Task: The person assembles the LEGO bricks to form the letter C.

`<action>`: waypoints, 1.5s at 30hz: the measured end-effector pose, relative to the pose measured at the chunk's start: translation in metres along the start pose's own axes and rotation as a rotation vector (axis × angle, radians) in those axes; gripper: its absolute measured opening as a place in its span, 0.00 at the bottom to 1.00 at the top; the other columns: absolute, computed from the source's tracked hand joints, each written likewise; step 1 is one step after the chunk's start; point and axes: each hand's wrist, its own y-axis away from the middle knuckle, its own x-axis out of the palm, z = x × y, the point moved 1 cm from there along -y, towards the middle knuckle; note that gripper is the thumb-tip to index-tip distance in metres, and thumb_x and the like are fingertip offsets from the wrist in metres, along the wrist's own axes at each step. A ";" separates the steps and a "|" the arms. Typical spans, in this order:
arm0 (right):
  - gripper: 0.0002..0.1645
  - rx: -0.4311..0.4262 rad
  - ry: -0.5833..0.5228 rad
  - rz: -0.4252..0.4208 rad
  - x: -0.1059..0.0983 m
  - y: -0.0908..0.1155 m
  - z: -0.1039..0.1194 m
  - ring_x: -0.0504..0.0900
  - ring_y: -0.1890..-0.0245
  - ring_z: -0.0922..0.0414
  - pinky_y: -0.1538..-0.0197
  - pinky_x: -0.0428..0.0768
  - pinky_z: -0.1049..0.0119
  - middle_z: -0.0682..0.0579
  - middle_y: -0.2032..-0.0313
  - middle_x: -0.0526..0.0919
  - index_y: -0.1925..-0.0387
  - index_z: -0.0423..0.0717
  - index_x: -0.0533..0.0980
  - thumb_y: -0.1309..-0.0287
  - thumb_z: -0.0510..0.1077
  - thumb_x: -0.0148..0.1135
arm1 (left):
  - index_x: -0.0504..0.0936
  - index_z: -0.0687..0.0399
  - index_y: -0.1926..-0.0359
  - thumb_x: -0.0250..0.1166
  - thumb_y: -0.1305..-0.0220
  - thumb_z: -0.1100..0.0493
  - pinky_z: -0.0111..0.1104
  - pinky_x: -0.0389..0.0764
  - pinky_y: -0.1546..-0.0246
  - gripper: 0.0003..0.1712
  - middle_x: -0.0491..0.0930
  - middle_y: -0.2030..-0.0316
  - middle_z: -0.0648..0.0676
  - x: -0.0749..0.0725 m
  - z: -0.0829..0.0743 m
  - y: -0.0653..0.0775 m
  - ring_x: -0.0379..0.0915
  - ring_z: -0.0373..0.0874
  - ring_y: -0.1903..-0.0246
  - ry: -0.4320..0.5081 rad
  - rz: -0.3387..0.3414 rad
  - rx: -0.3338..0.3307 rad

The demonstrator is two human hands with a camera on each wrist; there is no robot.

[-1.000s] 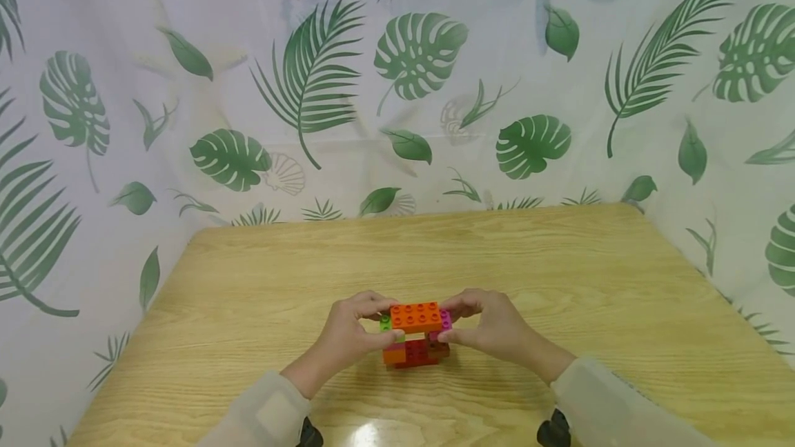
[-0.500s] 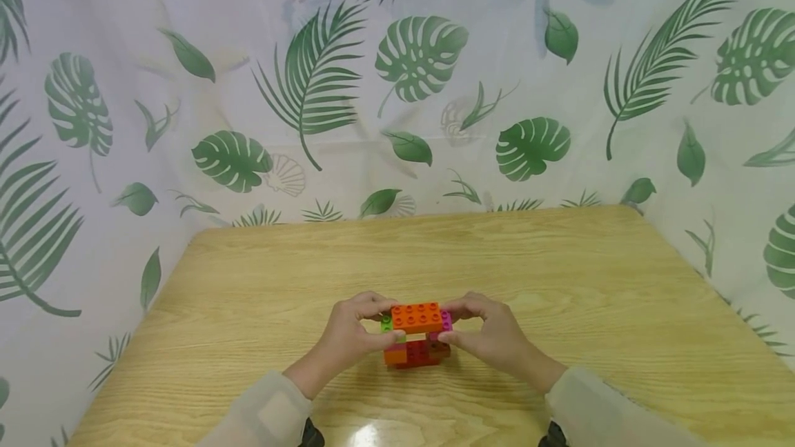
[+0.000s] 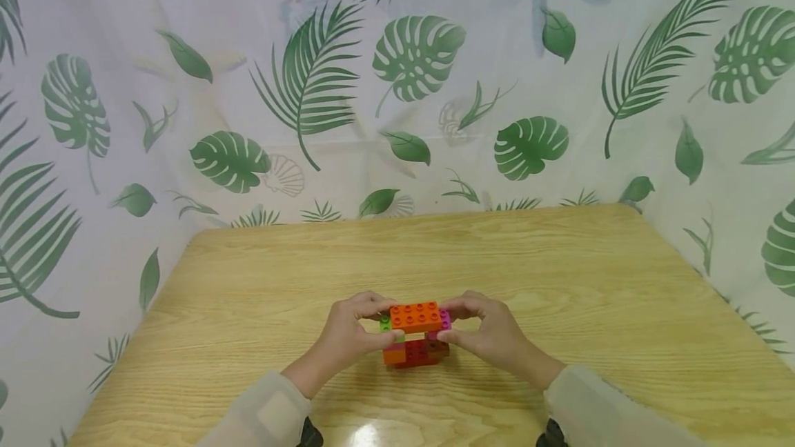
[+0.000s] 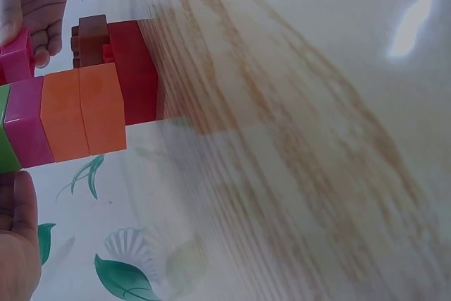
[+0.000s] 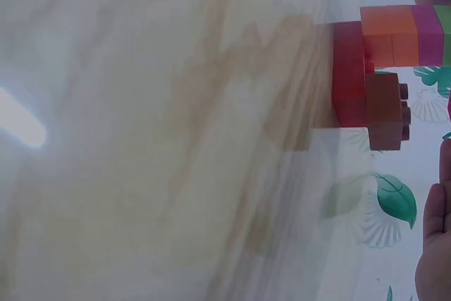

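My left hand [image 3: 354, 326] holds the left end of a small toy brick build, thumb in front and fingers behind, at the green brick [image 3: 385, 323]. Opposite it, my right hand [image 3: 493, 328] pinches the pink brick [image 3: 446, 321] between thumb and fingers. An orange eight-stud brick [image 3: 416, 319] spans the top. Below the green one, the left column has a purple brick [image 4: 29, 121] and orange bricks [image 4: 84, 114] on a red base brick [image 5: 349, 75]. A brown brick [image 5: 382, 112] stands on the base's other end, its studs bare, a gap between it and the pink brick.
The build stands on a wood-grain table [image 3: 279, 261] near its front middle. A white cloth [image 3: 466, 178] printed with green leaves hangs behind and along the sides. Light glares off the tabletop [image 3: 365, 433] at the front.
The right wrist has shifted slightly inward and its thumb sits a touch further left. Both hands stay at the build, which has hardly moved.
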 end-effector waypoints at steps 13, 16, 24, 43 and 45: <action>0.21 -0.012 -0.020 -0.011 0.009 0.005 -0.039 0.80 0.62 0.60 0.57 0.81 0.54 0.56 0.63 0.81 0.54 0.41 0.80 0.54 0.38 0.74 | 0.85 0.60 0.53 0.74 0.50 0.64 0.42 0.81 0.60 0.20 0.80 0.62 0.49 0.000 -0.002 0.000 0.76 0.42 0.64 -0.020 0.001 0.013; 0.21 -0.059 0.014 -0.023 0.009 0.005 -0.038 0.79 0.63 0.59 0.58 0.81 0.55 0.56 0.64 0.81 0.55 0.42 0.81 0.54 0.38 0.74 | 0.85 0.61 0.53 0.75 0.51 0.65 0.44 0.81 0.60 0.20 0.80 0.62 0.49 -0.001 -0.003 0.001 0.76 0.41 0.64 -0.022 0.001 0.012; 0.19 0.040 -0.069 0.027 0.006 0.005 -0.039 0.80 0.62 0.60 0.57 0.81 0.53 0.56 0.62 0.81 0.55 0.43 0.81 0.50 0.41 0.72 | 0.84 0.61 0.53 0.75 0.50 0.64 0.45 0.81 0.59 0.21 0.80 0.62 0.48 -0.002 -0.004 0.001 0.76 0.42 0.64 -0.012 0.013 -0.002; 0.20 0.088 -0.110 0.020 0.008 0.005 -0.039 0.79 0.60 0.58 0.53 0.79 0.49 0.55 0.61 0.81 0.53 0.42 0.80 0.49 0.41 0.71 | 0.85 0.59 0.54 0.74 0.49 0.63 0.45 0.80 0.59 0.19 0.80 0.62 0.49 -0.001 -0.002 0.000 0.77 0.42 0.63 -0.002 0.005 -0.008; 0.20 0.065 -0.091 0.013 0.008 0.005 -0.039 0.79 0.60 0.59 0.53 0.79 0.51 0.55 0.61 0.81 0.53 0.42 0.80 0.50 0.39 0.72 | 0.85 0.59 0.54 0.74 0.50 0.63 0.45 0.81 0.59 0.19 0.80 0.62 0.48 -0.001 -0.001 0.000 0.77 0.41 0.63 -0.010 0.011 -0.006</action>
